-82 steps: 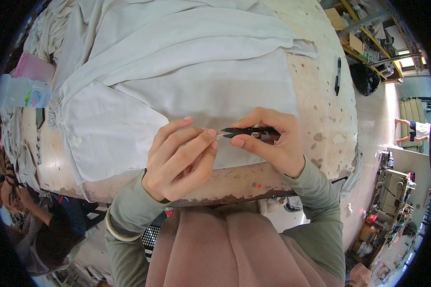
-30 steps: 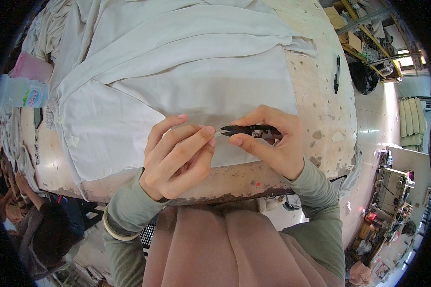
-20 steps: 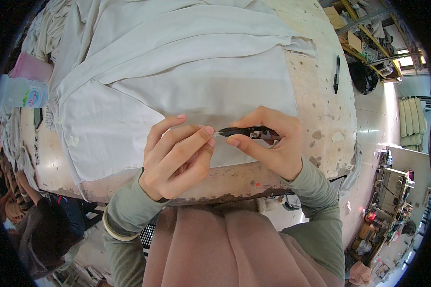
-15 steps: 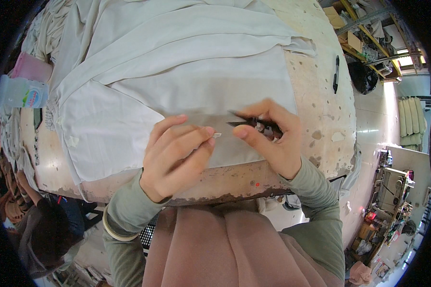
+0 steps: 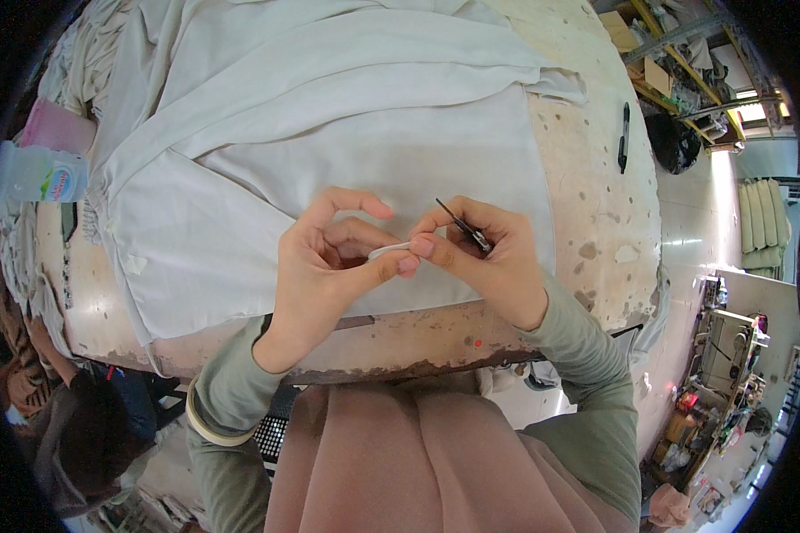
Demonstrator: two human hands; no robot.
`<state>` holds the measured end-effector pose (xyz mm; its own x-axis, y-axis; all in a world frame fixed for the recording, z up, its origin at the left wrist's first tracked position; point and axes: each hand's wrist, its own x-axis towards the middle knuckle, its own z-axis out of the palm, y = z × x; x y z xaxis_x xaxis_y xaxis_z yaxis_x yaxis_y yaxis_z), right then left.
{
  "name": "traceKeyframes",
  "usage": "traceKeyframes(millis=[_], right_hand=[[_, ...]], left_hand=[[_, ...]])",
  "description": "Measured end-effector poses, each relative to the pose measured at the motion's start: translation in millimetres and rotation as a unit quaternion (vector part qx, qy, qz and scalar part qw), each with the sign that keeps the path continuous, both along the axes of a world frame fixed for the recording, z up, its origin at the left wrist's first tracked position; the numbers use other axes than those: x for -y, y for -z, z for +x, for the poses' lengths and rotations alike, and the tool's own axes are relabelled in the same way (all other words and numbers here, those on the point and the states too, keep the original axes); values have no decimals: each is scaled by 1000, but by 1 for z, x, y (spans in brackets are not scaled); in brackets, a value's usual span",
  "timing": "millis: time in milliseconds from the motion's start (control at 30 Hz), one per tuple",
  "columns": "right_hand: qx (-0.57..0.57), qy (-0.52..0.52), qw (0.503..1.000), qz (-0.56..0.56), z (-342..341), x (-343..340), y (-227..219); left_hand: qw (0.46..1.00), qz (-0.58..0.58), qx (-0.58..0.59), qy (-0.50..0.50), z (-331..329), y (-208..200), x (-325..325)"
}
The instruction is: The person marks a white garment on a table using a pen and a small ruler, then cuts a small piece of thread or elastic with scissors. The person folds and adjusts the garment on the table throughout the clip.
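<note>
A small white strip (image 5: 388,251) of what looks like cloth is between my two hands, above the pale grey garment (image 5: 320,169) spread on the table. My left hand (image 5: 316,258) pinches one end between thumb and a finger, its index finger raised. At the other end, the thumb and fingertip of my right hand (image 5: 507,262) meet the strip. Black thread snips (image 5: 465,227) are tucked in that same hand, blades pointing up and left; their handle is partly hidden by the fingers.
The worn, stained table (image 5: 587,213) carries a black pen (image 5: 624,138) on the right. A clear plastic cup (image 5: 40,173) and a pink container (image 5: 58,124) stand at the left edge. Another person (image 5: 80,426) sits at lower left. Cluttered shelving (image 5: 676,71) stands far right.
My hands have come together, and the right fingertips now meet the white strip. The snips, which pointed left toward my left hand, have turned upward within my right hand.
</note>
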<state>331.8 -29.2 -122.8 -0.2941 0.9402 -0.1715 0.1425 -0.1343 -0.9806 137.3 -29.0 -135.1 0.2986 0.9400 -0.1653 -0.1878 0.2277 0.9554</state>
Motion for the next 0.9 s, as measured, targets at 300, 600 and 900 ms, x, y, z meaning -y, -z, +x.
traceKeyframes(millis=[300, 600, 900], right_hand=[[28, 64, 995, 76, 4, -2, 0], [55, 39, 995, 72, 7, -3, 3], [36, 29, 997, 64, 2, -2, 6]], left_hand=[[996, 9, -88, -16, -1, -5, 1], [994, 41, -94, -32, -2, -3, -1], [996, 28, -75, -40, -2, -3, -2]])
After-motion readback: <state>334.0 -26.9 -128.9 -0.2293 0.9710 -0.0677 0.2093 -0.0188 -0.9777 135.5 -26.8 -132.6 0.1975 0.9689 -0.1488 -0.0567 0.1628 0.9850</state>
